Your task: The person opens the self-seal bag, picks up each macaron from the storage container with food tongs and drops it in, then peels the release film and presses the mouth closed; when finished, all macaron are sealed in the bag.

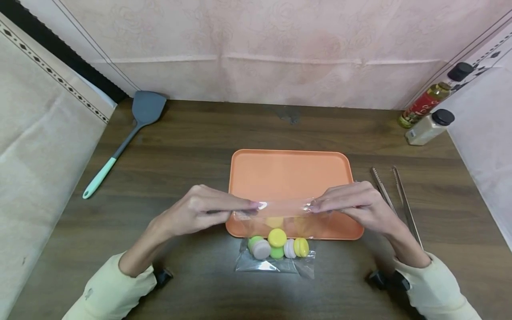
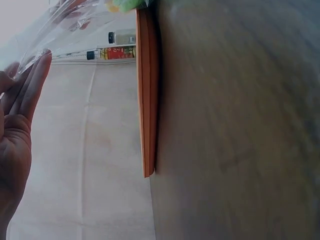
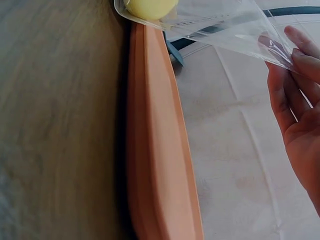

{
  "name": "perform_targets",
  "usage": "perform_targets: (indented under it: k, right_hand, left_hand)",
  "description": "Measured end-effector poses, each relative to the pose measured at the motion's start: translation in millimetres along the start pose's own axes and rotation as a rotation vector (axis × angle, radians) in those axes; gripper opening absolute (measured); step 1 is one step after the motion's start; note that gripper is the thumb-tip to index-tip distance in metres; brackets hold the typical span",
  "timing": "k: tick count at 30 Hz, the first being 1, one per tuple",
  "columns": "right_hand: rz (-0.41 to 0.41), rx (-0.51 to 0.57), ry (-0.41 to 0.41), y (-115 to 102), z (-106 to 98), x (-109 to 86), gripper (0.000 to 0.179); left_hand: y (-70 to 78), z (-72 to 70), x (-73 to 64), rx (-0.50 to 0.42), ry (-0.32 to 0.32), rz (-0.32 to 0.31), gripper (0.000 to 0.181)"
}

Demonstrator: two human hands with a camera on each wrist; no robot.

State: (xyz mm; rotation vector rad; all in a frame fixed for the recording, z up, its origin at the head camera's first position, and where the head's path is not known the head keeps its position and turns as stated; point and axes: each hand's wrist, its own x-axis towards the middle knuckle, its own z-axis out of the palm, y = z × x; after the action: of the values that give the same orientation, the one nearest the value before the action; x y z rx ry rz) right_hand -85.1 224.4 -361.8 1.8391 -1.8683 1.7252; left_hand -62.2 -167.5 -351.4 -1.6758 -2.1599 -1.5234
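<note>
A clear plastic bag (image 1: 267, 266) holds several round pieces (image 1: 277, 238) in yellow, green and greyish white that look like macarons. Its bottom lies on the table just in front of the orange tray (image 1: 288, 171), and its upper part is raised over the tray's near edge. My left hand (image 1: 208, 206) pinches the left corner of the bag's top edge between thumb and fingers. At the right corner, my right hand (image 1: 356, 202) pinches the same edge. In the right wrist view the film (image 3: 235, 37) stretches up to the fingers, with a yellow piece (image 3: 151, 6) low in the bag.
A grey spatula (image 1: 149, 108) with a mint handle lies at the back left. Metal tongs (image 1: 406, 204) rest right of the tray, beside my right forearm. Two bottles, one with a red label (image 1: 422, 106) and one pale with a black cap (image 1: 427, 129), stand at the back right.
</note>
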Motion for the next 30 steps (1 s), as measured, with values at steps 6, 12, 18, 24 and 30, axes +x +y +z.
perform_targets:
  k: [6,12,18,24,30]
  right_hand:
    - [0.032,-0.095,-0.043,-7,-3,1.8,0.024]
    - [0.043,-0.209,-0.075,-16,-6,5.0,0.025]
    - [0.039,-0.264,-0.148,-24,-10,6.0,0.031]
    - [0.089,-0.109,-0.307,-38,-23,7.3,0.064]
    - [0.334,-0.187,-0.282,-60,-16,32.3,0.057]
  left_hand:
    - [-2.6,2.9,3.1,-0.028,0.063,0.044,0.045]
    - [-1.4,7.4,4.0,-0.021,0.131,0.024,0.044]
    - [7.7,22.7,9.3,0.096,0.285,-0.014,0.016]
    - [19.8,40.9,15.0,0.157,0.408,-0.108,0.029]
    - [26.1,46.3,16.2,0.147,0.395,-0.144,0.030]
